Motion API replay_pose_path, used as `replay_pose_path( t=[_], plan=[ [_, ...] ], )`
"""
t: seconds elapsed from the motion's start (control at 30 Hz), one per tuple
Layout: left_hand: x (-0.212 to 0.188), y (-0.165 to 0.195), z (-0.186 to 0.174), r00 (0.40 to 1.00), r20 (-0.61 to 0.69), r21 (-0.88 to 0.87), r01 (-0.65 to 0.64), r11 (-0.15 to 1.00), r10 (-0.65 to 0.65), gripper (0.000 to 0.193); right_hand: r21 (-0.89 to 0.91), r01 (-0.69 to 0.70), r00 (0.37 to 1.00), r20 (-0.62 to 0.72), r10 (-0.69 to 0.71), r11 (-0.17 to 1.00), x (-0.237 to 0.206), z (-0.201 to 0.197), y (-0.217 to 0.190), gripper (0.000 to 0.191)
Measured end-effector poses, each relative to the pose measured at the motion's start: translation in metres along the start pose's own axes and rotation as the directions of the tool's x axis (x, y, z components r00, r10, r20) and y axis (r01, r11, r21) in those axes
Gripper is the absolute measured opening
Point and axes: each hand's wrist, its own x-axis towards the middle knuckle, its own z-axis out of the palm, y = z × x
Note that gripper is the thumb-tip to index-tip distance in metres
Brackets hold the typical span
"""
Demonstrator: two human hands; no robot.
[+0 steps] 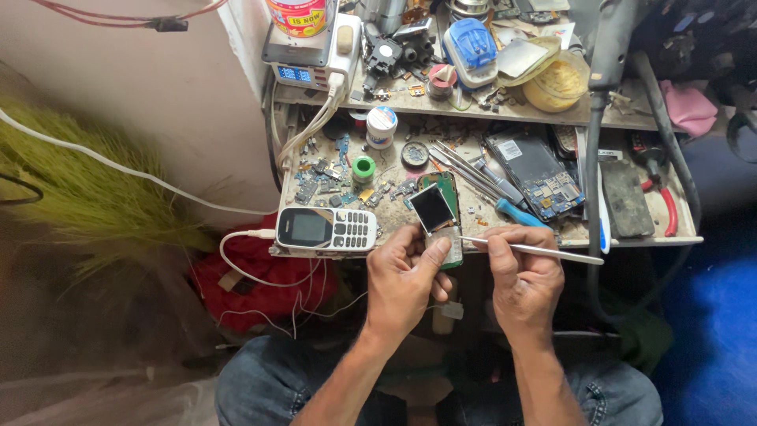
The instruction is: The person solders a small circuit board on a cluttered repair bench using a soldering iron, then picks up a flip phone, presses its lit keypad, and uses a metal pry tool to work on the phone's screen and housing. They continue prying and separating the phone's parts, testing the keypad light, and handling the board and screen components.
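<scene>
1. The left hand [404,278] pinched a green circuit board [441,217] by its lower end, thumb lying across the front and fingers curled behind; the board stood up past the fingertips, over the front edge of the workbench [394,229].
2. A small dark screen [431,208] sat tilted on the board's upper part, above the thumb.
3. The right hand [522,276] was closed around a thin white tool [532,250], fingers pressed together on it. The tool lay nearly level, its tip touching or just beside the board's right edge and its tail pointing out to the right.
4. Counted: one board in hand, one tool in hand, one grey keypad phone [327,229] lying flat at the bench's front left corner with a white cable [236,256] plugged into its left end.
5. Also on the bench: one blue-handled screwdriver [516,211] just above the right hand, one larger opened phone [536,175] behind it, one green roll [363,168], one pair of red-handled pliers [662,201] at the far right.
6. Both hands worked at the bench's front edge, above the person's lap; the phone lay near the left hand, the screwdriver close to the right, and loose parts crowded the surface behind.
</scene>
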Motion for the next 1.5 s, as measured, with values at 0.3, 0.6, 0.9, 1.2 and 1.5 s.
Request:
replay_pose_path(
  t=[0.3, 0.6, 0.9, 1.2, 1.5],
  plan=[
    [-0.0010, 0.0007, 0.0006, 1.000, 0.002, -0.014, -0.013, 1.000, 0.013, 0.027, 0.003, -0.011, 1.000, -0.017, 0.011, 1.000, 0.0006, -0.0003, 0.0044, 0.014],
    [0.0004, -0.0010, -0.0020, 1.000, 0.024, -0.046, -0.016, 0.999, 0.017, 0.029, -0.010, -0.002, 1.000, -0.012, 0.002, 1.000, 0.0024, -0.0008, 0.0063, 0.014],
    [0.0027, -0.0052, -0.0044, 0.999, 0.046, -0.075, -0.025, 0.997, 0.028, 0.031, -0.020, -0.002, 1.000, -0.020, 0.001, 1.000, 0.0019, -0.0002, 0.0099, 0.015],
    [0.0025, -0.0035, -0.0053, 0.998, 0.060, -0.075, -0.032, 0.997, 0.037, 0.031, -0.007, 0.004, 1.000, -0.005, -0.005, 1.000, 0.0025, 0.0020, 0.0045, 0.014],
    [0.0020, -0.0023, -0.0058, 0.997, 0.063, -0.052, -0.034, 0.998, 0.037, 0.033, -0.019, -0.014, 1.000, -0.024, 0.013, 1.000, 0.0019, 0.0029, 0.0046, 0.013]
  ],
)
